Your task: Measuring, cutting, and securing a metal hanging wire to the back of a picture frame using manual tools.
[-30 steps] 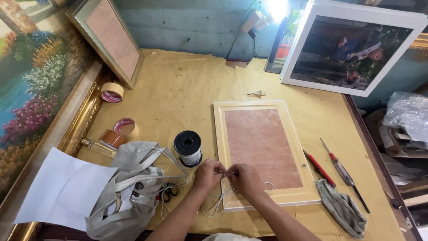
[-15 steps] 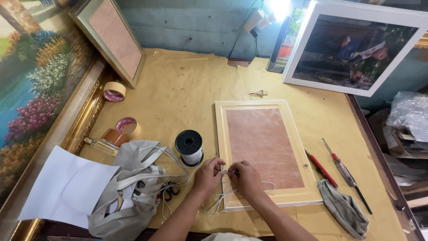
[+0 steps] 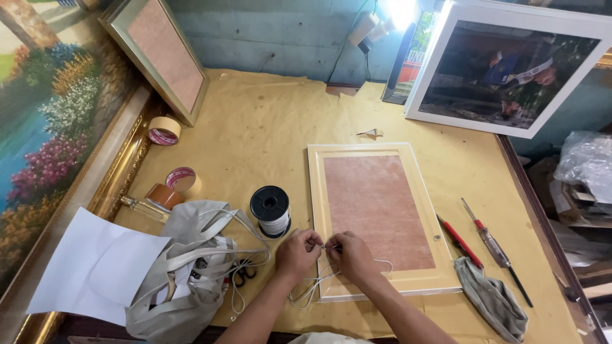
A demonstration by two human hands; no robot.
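Both hands are working at the near-left corner of the picture frame [image 3: 376,213], which is lying face down on the tan-covered table [image 3: 268,134]. Left hand [image 3: 296,251] is pinching closed on a white cord [image 3: 306,290] just at the frame's left rail; right hand [image 3: 350,255] is pinching the same cord right beside it, fingertips of the two hands nearly touching. There is probably a small metal fitting between the fingertips, too small to tell. Cord is looping off the frame's near edge and back over the lower rail.

Black spool [image 3: 270,210] of white cord is standing upright just left of the frame. Grey tote bag [image 3: 185,267] is lying left of the hands, scissors [image 3: 241,275] on it, white paper sheet [image 3: 95,264] beside it. Two tape rolls [image 3: 172,162] are sitting farther left. Red pen [image 3: 460,241], screwdriver [image 3: 494,245] and a grey cloth [image 3: 491,299] are lying right of the frame.
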